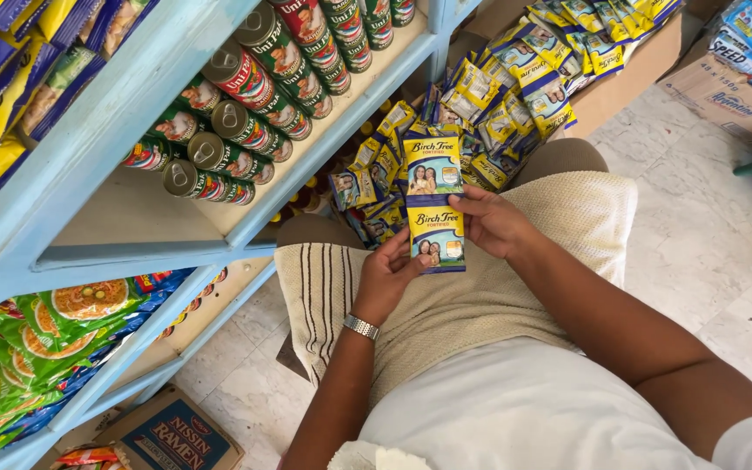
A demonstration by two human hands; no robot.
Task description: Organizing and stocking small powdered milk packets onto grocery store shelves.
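Sachet strip [433, 202]: blue-yellow joined packets, held upright over the lap, between both hands.
Left hand [386, 277]: closed on strip's lower left edge; metal watch [361, 326] on wrist.
Right hand [491, 222]: fingers curled round strip's right edge.
Sachet pile [515, 96]: same kind, loose on the floor just beyond the knees.
Shelf [219, 209]: pale blue, holds stacked cans [245, 113] lying on their sides.
Lower shelf: green noodle packs [36, 348].

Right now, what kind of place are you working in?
Most likely a small grocery shop or its stockroom. A light blue shelf holds rows of cans and noodle packets; both hands hold a strip of blue and yellow sachets, with cardboard cartons beside.
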